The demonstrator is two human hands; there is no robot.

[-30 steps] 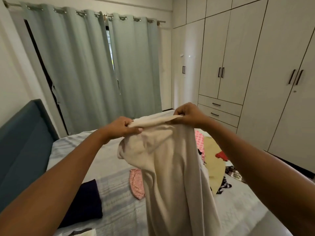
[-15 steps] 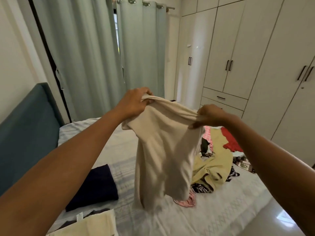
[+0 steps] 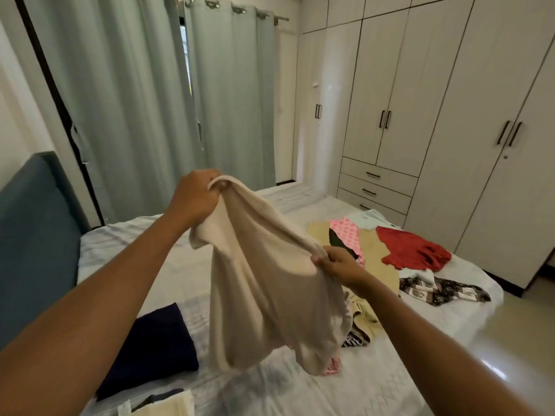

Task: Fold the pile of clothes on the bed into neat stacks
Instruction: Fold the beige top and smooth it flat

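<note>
Now one cream garment (image 3: 264, 289) hangs in the air above the bed (image 3: 300, 391). Its long axis runs down from the held top edge to the loose hem. This top edge is slanted, higher at the left hand (image 3: 195, 199) and lower at the right hand (image 3: 339, 264). Both hands grip it with curled fingers, the cloth bunched inside. One folded navy piece (image 3: 156, 346) lies on the bed's near left part. One red piece (image 3: 411, 247) lies in the loose pile of clothes (image 3: 372, 259) on its far right part.

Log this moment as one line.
cream garment: held up over bed | left hand: grips top edge, higher | right hand: grips top edge, lower | navy item: folded on bed | pile: unfolded
</note>
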